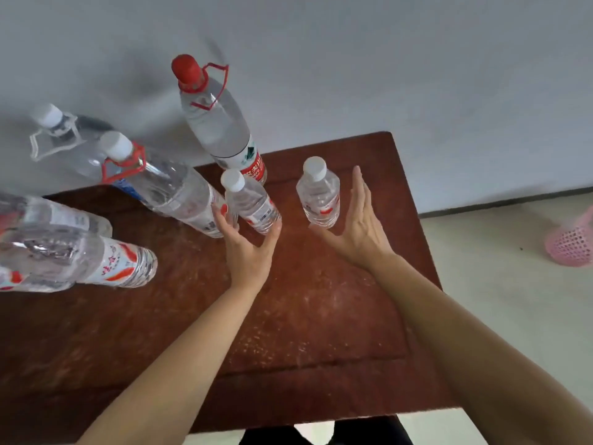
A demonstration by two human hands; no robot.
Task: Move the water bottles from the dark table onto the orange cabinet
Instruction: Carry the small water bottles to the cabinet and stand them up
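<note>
Evidently, the left hand and right hand are held spread, nothing grasped, beside the left bottle and right bottle, likely for paired lifting.

Clear glossy plastic water bottles stand on a worn, speckled reddish-brown wooden cabinet top.

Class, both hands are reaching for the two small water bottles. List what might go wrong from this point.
1. The left hand spreads its fingers round the left small bottle, tight against the large red-handled bottle; they may knock that neighbour over.
2. The right hand is open beside the right small bottle, not yet gripping; a bump could tip this narrow bottle toward the other.
</note>
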